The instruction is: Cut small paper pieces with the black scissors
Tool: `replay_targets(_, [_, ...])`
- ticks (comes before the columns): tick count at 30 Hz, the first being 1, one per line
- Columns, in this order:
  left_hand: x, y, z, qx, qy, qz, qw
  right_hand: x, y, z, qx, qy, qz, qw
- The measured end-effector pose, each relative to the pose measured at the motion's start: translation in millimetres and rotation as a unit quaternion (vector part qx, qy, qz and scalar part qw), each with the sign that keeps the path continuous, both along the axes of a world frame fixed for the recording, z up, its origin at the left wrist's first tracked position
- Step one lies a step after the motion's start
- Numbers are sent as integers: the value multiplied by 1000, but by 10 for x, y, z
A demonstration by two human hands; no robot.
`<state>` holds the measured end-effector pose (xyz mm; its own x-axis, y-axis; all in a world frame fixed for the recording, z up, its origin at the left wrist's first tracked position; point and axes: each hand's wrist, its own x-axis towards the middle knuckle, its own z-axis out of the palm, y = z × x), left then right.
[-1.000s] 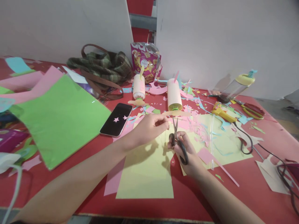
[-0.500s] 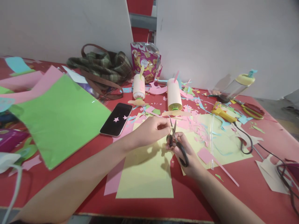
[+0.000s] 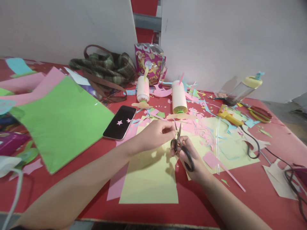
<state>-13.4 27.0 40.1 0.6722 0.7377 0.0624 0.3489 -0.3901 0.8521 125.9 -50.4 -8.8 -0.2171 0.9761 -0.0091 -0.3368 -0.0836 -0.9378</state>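
My right hand (image 3: 192, 161) is closed through the black handles of small scissors (image 3: 180, 143), whose blades point up and away from me. My left hand (image 3: 154, 134) is pinched just left of the blade tips, holding a small piece of paper too tiny to make out. Both hands hover over a yellow paper sheet (image 3: 151, 179) on the red table (image 3: 263, 198). Pink paper scraps (image 3: 203, 131) lie scattered just beyond the scissors.
A black phone (image 3: 120, 122) lies left of my hands beside a green sheet (image 3: 59, 121). Two paper-wrapped bottles (image 3: 178, 97) lie behind, with a snack bag (image 3: 150, 62) and plaid bag (image 3: 105, 68). A yellow glue gun (image 3: 227, 115), red-yellow scissors (image 3: 257, 113) and a bottle (image 3: 242, 89) sit right.
My right hand and the scissors have shifted slightly left toward my left hand, bringing the blades against the pinched paper. My left hand has dropped a little.
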Motion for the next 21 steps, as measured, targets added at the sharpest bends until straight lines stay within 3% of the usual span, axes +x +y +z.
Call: replay_targets(21, [-102,77,117,57,92,-47,993,3,-16,-16,-18,-33,33,999])
